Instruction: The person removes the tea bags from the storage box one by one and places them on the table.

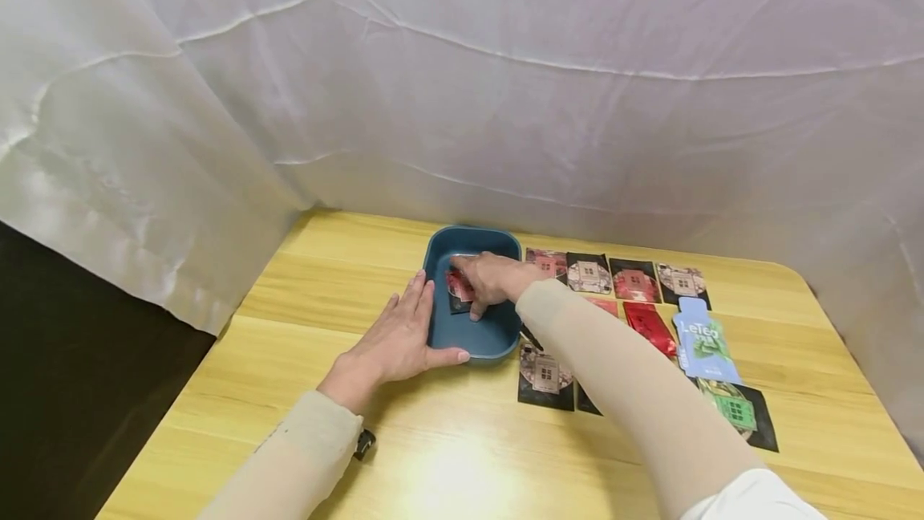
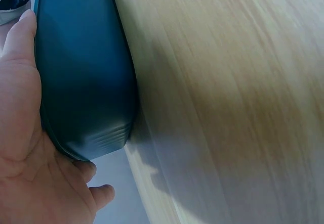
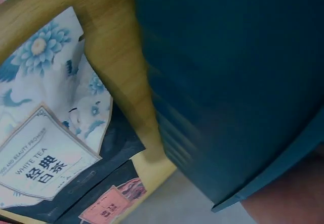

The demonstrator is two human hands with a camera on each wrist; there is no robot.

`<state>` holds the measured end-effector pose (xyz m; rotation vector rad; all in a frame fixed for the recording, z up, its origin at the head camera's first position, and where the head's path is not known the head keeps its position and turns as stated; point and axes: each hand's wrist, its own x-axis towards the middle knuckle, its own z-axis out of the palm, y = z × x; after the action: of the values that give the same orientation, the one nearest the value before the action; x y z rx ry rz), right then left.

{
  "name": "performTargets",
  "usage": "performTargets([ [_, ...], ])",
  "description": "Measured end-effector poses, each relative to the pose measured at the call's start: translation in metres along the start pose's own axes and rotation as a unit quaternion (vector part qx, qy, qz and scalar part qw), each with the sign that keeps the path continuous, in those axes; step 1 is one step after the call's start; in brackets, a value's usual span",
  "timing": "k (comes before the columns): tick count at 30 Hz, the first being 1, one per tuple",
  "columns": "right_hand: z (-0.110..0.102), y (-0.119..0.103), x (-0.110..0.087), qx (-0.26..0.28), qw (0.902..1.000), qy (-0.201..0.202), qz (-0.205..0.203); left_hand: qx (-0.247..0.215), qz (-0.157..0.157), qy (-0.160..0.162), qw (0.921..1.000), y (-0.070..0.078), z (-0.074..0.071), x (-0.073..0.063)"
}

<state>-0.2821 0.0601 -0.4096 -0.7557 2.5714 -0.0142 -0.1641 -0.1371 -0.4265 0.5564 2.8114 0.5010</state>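
A dark teal plastic bin [image 1: 487, 339] stands near the table's back edge. My left hand [image 1: 397, 335] lies along its left and front rim, fingers straight and thumb stretched out over the front corner. In the left wrist view, the palm [image 2: 25, 153] touches the bin's rim. Inside the bin, my right hand [image 1: 493, 278] holds a black-and-red tea packet [image 1: 459, 287] between index finger and thumb; the hand covers part of the packet. Only a bit of skin shows at the lower right of the right wrist view, beyond the bin's wall [image 3: 228, 82].
Several tea packets lie in rows right of the bin, among them a red one [image 1: 650, 327], a blue one [image 1: 706, 343] and a black-and-green one [image 1: 736, 412]. A white tea packet [image 3: 50, 153] lies close beside the bin. A pale curtain [image 1: 505, 103] hangs behind the table.
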Motion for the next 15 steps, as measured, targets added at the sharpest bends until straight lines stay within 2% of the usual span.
performTargets([
  [7, -0.0003, -0.0085, -0.0002, -0.026, 0.9996, 0.002, -0.006, 0.008, 0.005, -0.001, 1.0, 0.0001, -0.0011, 0.0],
  [15, -0.0027, -0.0105, -0.0087, -0.005, 0.9998, 0.017, -0.008, 0.005, 0.001, -0.006, 1.0, -0.0002, -0.0007, -0.0012],
])
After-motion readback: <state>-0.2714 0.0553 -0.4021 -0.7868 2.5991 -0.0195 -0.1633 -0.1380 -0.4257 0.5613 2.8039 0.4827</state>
